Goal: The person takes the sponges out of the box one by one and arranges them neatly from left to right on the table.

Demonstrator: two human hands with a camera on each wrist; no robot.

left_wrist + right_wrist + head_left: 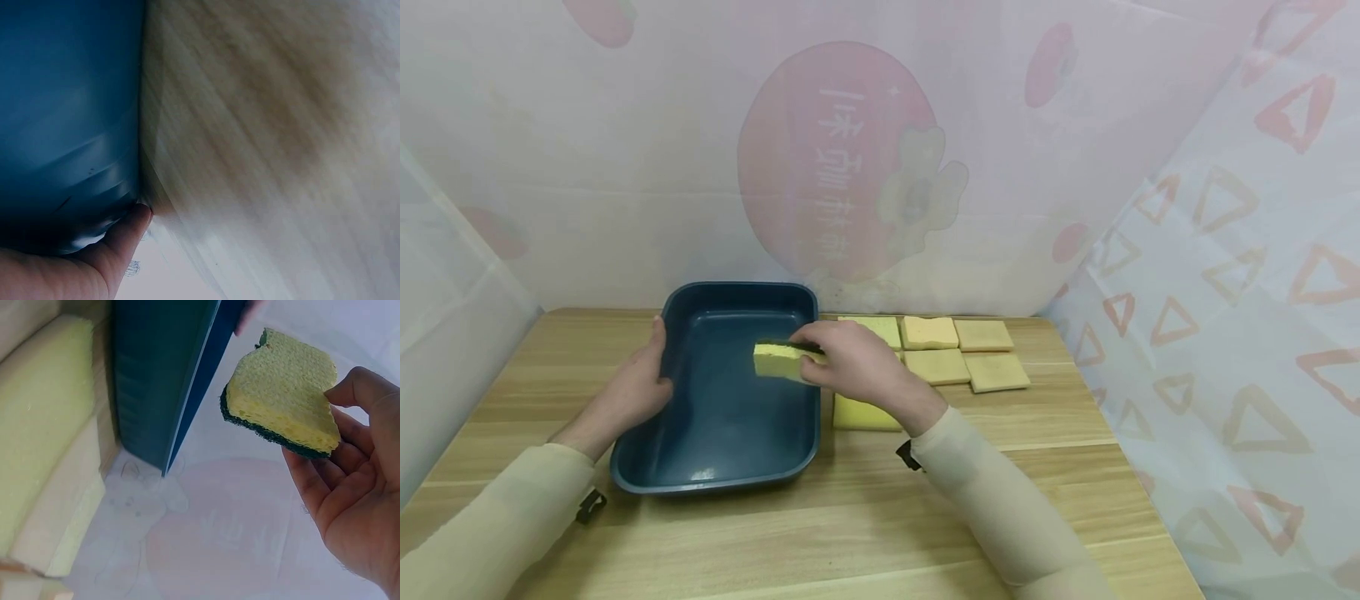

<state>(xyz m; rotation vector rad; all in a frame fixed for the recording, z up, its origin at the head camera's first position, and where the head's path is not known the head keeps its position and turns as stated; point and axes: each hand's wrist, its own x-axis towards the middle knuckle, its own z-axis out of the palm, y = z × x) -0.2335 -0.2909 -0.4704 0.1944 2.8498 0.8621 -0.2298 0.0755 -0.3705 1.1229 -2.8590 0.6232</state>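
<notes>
My right hand [861, 367] pinches a yellow scrub sponge [778, 360] with a dark green scouring layer, held over the right part of a deep dark-blue basin [718, 462]. In the right wrist view, the thumb lies against the yellow face of the sponge [284, 381] and the fingers are beneath it. At the basin's left wall, my left hand [628, 392] grips the side, thumb over the rim and fingers along the outside. The left wrist view shows one finger [122, 247] against the blue wall [75, 112]; the remaining fingers are hidden there.
Right of the basin, several yellow and cream sponges lie in rows, among them a cream one [996, 371] and a bright yellow one [865, 414] partly under my right arm. A printed curtain [1015, 233] closes off the wooden table [760, 542] at the back and sides.
</notes>
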